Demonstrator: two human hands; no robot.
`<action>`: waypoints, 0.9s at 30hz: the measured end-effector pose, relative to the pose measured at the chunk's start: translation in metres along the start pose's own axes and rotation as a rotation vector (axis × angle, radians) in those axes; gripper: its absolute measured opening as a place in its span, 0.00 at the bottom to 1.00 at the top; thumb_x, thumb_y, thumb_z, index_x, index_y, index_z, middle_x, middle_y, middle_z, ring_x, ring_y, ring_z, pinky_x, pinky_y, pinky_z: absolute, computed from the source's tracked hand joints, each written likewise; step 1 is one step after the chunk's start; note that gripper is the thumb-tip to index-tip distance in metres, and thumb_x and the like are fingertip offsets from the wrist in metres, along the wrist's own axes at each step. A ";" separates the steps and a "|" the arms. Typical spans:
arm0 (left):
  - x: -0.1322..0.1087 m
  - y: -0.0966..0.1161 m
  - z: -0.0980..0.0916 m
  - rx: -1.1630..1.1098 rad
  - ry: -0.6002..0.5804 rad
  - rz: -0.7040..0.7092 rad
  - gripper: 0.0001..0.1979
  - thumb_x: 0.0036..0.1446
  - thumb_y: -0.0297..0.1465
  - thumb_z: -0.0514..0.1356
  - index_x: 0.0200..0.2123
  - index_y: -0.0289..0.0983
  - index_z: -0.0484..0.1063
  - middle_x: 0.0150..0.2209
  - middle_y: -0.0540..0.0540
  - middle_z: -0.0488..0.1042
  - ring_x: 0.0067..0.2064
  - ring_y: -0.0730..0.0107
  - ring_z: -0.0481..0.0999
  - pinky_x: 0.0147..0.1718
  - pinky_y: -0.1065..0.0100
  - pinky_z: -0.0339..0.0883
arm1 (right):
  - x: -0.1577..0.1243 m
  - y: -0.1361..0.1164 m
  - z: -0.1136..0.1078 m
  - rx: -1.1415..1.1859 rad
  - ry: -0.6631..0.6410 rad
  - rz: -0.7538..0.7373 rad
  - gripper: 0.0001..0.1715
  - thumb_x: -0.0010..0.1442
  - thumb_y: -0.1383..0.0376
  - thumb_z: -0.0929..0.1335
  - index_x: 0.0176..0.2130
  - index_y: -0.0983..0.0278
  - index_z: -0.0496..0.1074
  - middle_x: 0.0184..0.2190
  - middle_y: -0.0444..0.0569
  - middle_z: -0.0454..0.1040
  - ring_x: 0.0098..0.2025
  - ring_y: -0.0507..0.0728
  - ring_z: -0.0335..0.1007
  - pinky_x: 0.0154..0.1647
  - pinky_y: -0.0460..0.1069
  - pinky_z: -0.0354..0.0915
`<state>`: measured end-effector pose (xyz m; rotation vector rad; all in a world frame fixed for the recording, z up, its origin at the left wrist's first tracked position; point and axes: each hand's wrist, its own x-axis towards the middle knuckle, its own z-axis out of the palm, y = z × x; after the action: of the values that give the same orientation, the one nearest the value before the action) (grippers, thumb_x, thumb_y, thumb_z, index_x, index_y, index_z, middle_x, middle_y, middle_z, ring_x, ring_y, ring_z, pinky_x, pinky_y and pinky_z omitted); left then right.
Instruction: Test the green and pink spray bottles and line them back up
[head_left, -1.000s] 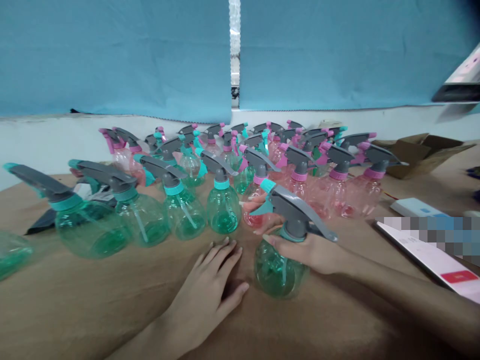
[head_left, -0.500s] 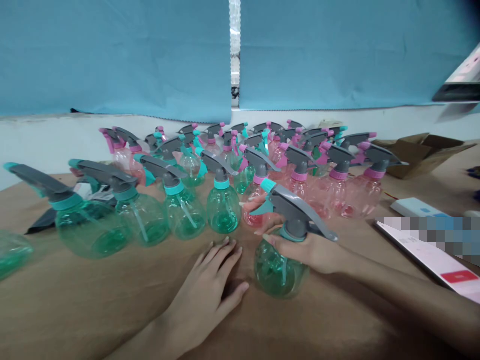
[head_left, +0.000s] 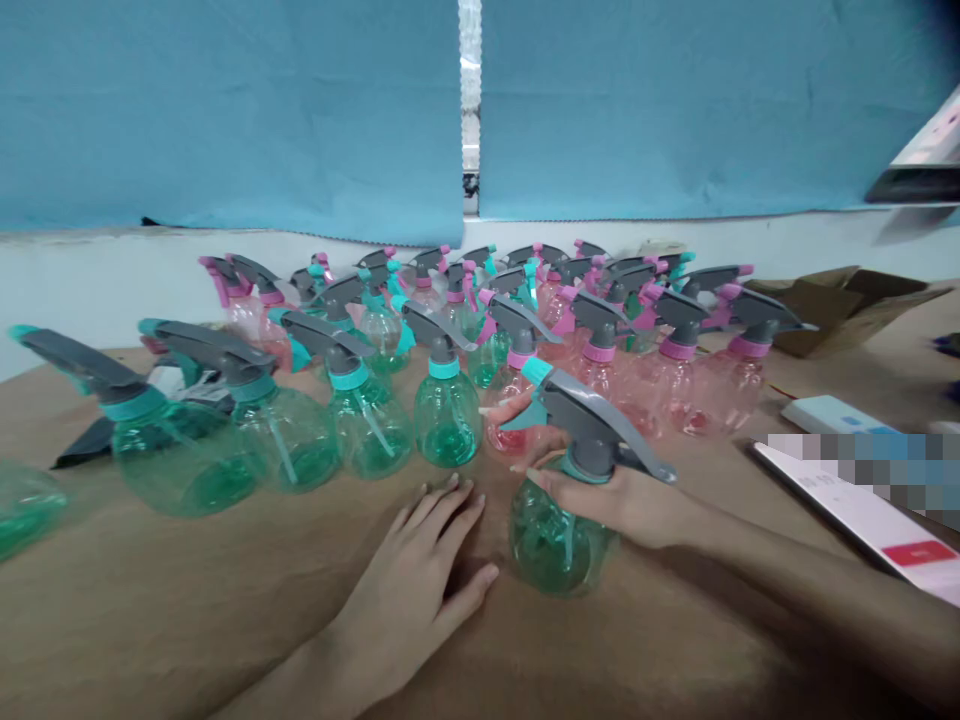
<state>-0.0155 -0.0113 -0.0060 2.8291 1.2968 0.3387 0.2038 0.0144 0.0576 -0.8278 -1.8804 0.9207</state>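
Observation:
A clear green spray bottle (head_left: pixel 559 545) with a grey and turquoise trigger head stands upright at the centre right. My right hand (head_left: pixel 600 495) is wrapped round its neck, just below the head; part of the fingers is hidden behind the bottle. Palm down on the brown table (head_left: pixel 225 610), my left hand (head_left: pixel 424 560) lies flat with its fingers spread, to the left of that bottle and touching no other thing. Closest beyond its fingertips is another green spray bottle (head_left: pixel 448 425), and a pink spray bottle (head_left: pixel 510 395) stands partly behind my right hand.
Rows of green and pink spray bottles fill the back of the table, with more green ones (head_left: pixel 187 470) along the left. On the right lie a phone (head_left: pixel 840 510) and a white box (head_left: pixel 825 412). An open cardboard box (head_left: pixel 840 310) sits behind them, before a blue cloth (head_left: pixel 240 120).

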 end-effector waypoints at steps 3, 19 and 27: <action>0.000 0.000 -0.001 0.001 -0.009 -0.002 0.26 0.63 0.41 0.53 0.60 0.36 0.57 0.60 0.42 0.61 0.61 0.56 0.58 0.56 0.52 0.56 | -0.001 0.001 -0.001 0.007 -0.018 0.010 0.11 0.51 0.72 0.64 0.33 0.59 0.68 0.35 0.42 0.69 0.32 0.50 0.69 0.34 0.46 0.70; 0.000 -0.001 0.002 0.009 -0.005 0.009 0.26 0.63 0.41 0.53 0.60 0.35 0.57 0.60 0.41 0.61 0.61 0.56 0.58 0.56 0.52 0.55 | -0.002 0.000 -0.005 0.052 -0.032 0.022 0.12 0.49 0.72 0.64 0.35 0.59 0.67 0.32 0.43 0.74 0.35 0.54 0.74 0.35 0.48 0.71; 0.000 -0.001 0.000 0.003 0.013 0.007 0.26 0.63 0.41 0.53 0.60 0.36 0.58 0.60 0.41 0.62 0.60 0.56 0.60 0.56 0.53 0.56 | -0.001 0.004 -0.002 -0.007 -0.012 -0.007 0.09 0.53 0.70 0.64 0.35 0.59 0.68 0.45 0.43 0.72 0.35 0.52 0.71 0.37 0.49 0.70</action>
<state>-0.0156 -0.0107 -0.0064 2.8397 1.2916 0.3567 0.2071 0.0167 0.0546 -0.8207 -1.8966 0.9167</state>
